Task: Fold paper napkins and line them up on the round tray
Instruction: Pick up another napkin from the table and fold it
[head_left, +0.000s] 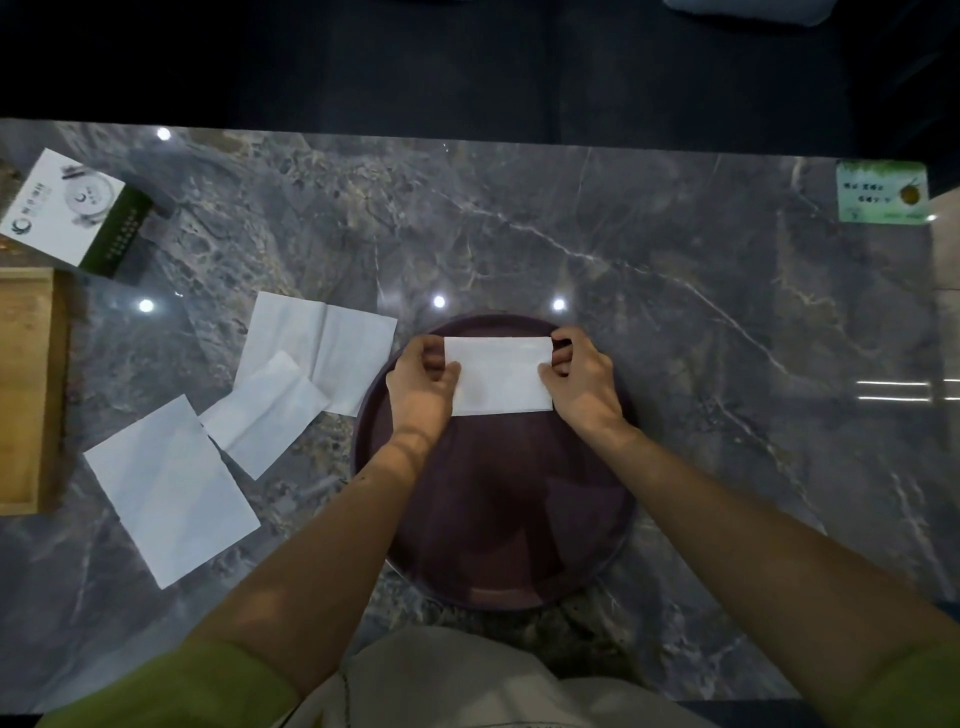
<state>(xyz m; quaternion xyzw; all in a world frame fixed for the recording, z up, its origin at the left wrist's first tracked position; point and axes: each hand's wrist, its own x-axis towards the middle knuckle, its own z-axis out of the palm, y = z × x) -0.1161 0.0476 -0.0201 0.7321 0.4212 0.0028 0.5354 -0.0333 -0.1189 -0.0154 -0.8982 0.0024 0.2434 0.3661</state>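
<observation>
Dim scene, ceiling-light glare spots on glossy table, wide-angle edge bending, dark background

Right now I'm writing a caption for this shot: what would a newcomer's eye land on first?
First, the white folded napkin, held at its ends by the left hand and right hand over the far part of the dark round tray. Next, the unfolded napkins spread left of the tray on the grey marble table.

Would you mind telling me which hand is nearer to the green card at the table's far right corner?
Right. The right hand holds the folded napkin's right end, on the green card's side; the left hand holds the opposite end, farther away.
</observation>
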